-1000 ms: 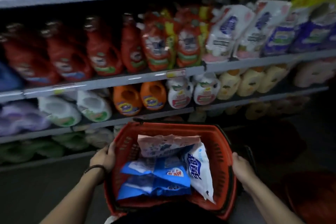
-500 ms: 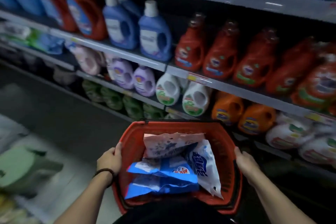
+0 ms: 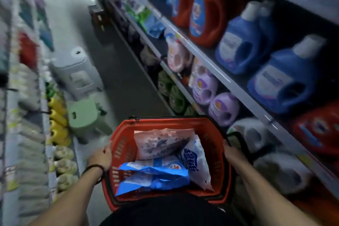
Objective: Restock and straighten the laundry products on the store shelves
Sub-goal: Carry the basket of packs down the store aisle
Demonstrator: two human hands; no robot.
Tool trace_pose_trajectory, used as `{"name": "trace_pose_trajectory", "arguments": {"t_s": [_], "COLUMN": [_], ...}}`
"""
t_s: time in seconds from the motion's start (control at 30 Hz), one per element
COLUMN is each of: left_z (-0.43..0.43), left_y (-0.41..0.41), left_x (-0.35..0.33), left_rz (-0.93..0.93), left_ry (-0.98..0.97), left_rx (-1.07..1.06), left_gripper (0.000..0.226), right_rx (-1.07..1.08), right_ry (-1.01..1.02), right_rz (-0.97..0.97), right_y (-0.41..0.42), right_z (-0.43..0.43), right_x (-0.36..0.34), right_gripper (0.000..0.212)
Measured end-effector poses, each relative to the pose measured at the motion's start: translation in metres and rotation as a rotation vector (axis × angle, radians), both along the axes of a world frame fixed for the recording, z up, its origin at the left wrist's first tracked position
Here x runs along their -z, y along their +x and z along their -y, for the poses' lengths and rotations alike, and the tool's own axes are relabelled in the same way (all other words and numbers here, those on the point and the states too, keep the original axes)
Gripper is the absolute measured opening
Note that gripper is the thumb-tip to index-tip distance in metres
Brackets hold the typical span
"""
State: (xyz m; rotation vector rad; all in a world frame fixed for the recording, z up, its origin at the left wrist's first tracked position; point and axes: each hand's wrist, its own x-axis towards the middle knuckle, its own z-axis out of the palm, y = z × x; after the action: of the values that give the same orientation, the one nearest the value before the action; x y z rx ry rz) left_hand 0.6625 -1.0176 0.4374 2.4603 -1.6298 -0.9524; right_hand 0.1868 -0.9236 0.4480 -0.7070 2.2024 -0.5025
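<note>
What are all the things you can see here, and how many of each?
basket: one, red, held in front of the person
pink bag: one, pale pink, far end of the basket
blue bags: two, it seems, blue, near end of the basket
white bag: one, white with blue writing, right side of the basket
blue bottles: at least three, blue with white caps, upper right shelf
red bottles: at least two, red, same shelf, further along
purple bottles: two, lilac, shelf below
pink bottle: one, pale pink, beyond the purple ones
yellow bottles: several, blurred, low left shelf
green stool: one, pale green, floor, left
grey stool: one, grey, beyond the green one
left hand: grips the basket's left rim
right hand: grips its right rim
</note>
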Motion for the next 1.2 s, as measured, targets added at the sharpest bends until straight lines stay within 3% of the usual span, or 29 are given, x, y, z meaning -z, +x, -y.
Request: {"name": "trace_pose_trajectory", "arguments": {"t_s": [0.07,0.2,0.33,0.4,0.5,0.57,0.67,0.8,0.97,1.2], "left_z": [0.02,0.067,0.122,0.151,0.215,0.267,0.334,0.404,0.498,0.637], "left_y": [0.006,0.023,0.059,0.076,0.111,0.138,0.172,0.203,0.214,0.216], "left_x": [-0.008,-0.025,-0.021,-0.015,-0.013,-0.018,-0.026,-0.022,-0.012,-0.01], "left_rz": [0.009,0.053,0.113,0.12,0.097,0.102,0.066,0.046,-0.015,0.041], "left_ry": [-0.063,-0.124,-0.155,-0.152,-0.127,-0.102,-0.13,-0.1,-0.055,-0.045], "left_rx": [-0.094,-0.197,-0.246,-0.26,-0.248,-0.222,-0.223,-0.225,-0.26,-0.336], "left_gripper": [0.073,0.064,0.07,0.068,0.069,0.073,0.072,0.075,0.08,0.087], "right_rx": [-0.007,-0.121,-0.136,-0.165,-0.186,-0.153,-0.142,-0.191,-0.221,-0.248], "right_ry": [-0.019,-0.058,-0.048,-0.051,0.031,0.052,0.019,0.024,-0.07,0.016], "right_rz": [0.006,0.039,0.149,0.188,0.244,0.249,0.16,0.061,0.086,0.08], "right_y": [0.0,0.016,0.045,0.053,0.107,0.128,0.16,0.188,0.204,0.213], "right_z": [0.059,0.152,0.24,0.296,0.363,0.406,0.466,0.547,0.638,0.829], "right_x": [0.006,0.005,0.007,0.031,0.007,0.004,-0.008,-0.019,-0.011,0.0], "right_gripper": [0.077,0.049,0.057,0.045,0.045,0.039,0.062,0.048,0.032,0.063]}}
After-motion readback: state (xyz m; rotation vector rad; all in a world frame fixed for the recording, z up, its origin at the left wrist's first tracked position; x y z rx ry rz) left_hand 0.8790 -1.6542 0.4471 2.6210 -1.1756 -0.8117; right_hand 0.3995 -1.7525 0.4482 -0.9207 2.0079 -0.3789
